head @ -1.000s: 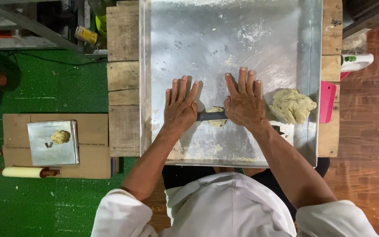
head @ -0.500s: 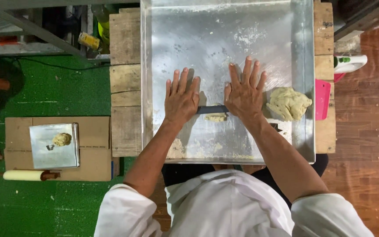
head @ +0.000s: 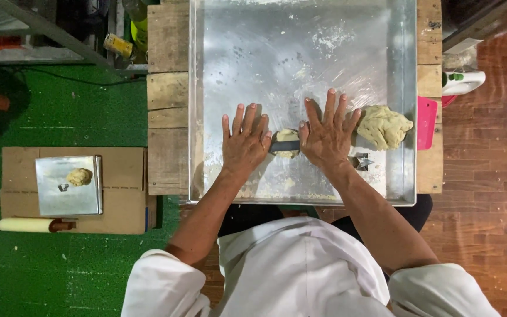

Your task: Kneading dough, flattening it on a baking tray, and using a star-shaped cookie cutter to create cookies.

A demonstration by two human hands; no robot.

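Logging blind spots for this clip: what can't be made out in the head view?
- Dark rolling tool: only its middle shows; left hand and right hand cover both ends.
- Small dough piece: mostly under the tool and palms.
- Small metal piece by the right wrist: too small to identify.
- Metal tray: far rim cut off by the top edge.

A tray (head: 218, 88) lies on a wooden table (head: 168, 105). In it, a rolling pin (head: 284, 145) lies on dough (head: 287, 136) between both hands; a dough lump (head: 384, 125) sits right, a cutter (head: 360, 161) beside it. Left, on cardboard (head: 124, 176), lies a small tray (head: 60, 199).
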